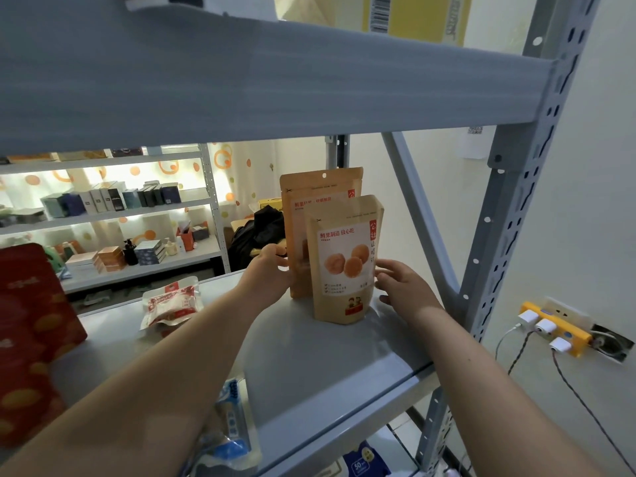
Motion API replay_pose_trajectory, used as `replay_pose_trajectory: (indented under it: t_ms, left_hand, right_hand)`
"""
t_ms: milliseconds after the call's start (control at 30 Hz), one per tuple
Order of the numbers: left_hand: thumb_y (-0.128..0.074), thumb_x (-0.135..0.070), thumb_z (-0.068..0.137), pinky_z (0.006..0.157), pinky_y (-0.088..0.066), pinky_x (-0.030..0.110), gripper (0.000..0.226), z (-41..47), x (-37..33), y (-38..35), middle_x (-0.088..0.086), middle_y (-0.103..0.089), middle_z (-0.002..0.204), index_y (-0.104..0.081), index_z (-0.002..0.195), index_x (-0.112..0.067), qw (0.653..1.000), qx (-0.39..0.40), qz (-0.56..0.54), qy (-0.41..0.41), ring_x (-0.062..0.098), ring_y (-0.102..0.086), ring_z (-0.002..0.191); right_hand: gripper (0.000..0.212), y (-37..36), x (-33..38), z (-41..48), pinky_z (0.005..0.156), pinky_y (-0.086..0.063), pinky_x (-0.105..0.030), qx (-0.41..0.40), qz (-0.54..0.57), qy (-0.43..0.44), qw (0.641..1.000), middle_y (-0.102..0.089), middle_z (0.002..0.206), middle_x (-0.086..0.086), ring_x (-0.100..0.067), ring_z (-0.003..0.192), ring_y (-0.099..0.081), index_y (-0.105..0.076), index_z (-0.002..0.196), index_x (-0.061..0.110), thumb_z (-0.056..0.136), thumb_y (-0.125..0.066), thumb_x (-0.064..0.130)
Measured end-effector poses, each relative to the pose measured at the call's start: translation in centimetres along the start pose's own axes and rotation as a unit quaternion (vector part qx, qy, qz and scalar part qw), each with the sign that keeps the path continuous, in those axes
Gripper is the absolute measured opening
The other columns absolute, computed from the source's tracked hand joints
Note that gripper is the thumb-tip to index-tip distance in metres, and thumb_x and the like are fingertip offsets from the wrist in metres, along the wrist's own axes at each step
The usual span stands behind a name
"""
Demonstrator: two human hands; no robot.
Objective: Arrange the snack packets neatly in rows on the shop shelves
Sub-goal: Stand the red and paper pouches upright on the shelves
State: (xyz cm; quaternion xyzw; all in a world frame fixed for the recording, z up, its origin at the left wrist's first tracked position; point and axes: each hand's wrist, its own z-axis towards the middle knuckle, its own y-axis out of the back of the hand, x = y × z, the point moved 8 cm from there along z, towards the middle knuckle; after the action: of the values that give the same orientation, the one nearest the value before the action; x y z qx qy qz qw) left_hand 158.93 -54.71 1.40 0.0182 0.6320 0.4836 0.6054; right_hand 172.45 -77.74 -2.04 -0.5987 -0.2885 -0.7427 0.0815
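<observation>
Your left hand (272,273) grips the rear pouch (309,201) by its left edge, likely to steady it upright. Your right hand (402,284) is released, fingers beside the front pouch (344,263). Both pouches stand on the shelf (309,366), one behind the other, as a row.
</observation>
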Motion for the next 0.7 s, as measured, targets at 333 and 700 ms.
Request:
replay_pose_trajectory:
  t_ms: [333, 700]
  left_hand:
    - [-0.053, -0.034, 0.091, 0.095, -0.044, 0.040, 0.053, -7.5, 4.5, 8.8, 0.005, -0.042, 0.146, -0.036, 0.142, -0.027, 0.975, -0.036, 0.209, 0.059, 0.027, -0.046, 0.126]
    - [-0.040, -0.024, 0.099, 0.112, -0.032, 0.040, 0.043, -6.4, 11.4, 9.3, 0.009, -0.039, 0.151, -0.049, 0.140, -0.015, 0.952, 0.048, 0.275, 0.125, 0.028, -0.037, 0.137]
  right_hand:
    - [0.014, -7.0, 4.3, -9.9, 0.076, -0.047, -0.018, -0.028, -0.106, 0.154, 0.982, -0.055, 0.108, 0.020, 0.002, 0.096, -0.054, -0.053, 0.106, 0.040, 0.093, -0.058, 0.037]
    - [0.085, -25.1, 8.8, -17.1, 0.113, 0.000, -0.037, 0.359, -0.373, 0.231, 0.824, 0.007, 0.164, 0.012, -0.017, 0.150, 0.006, 0.000, 0.154, 0.044, 0.084, -0.031, 0.081]
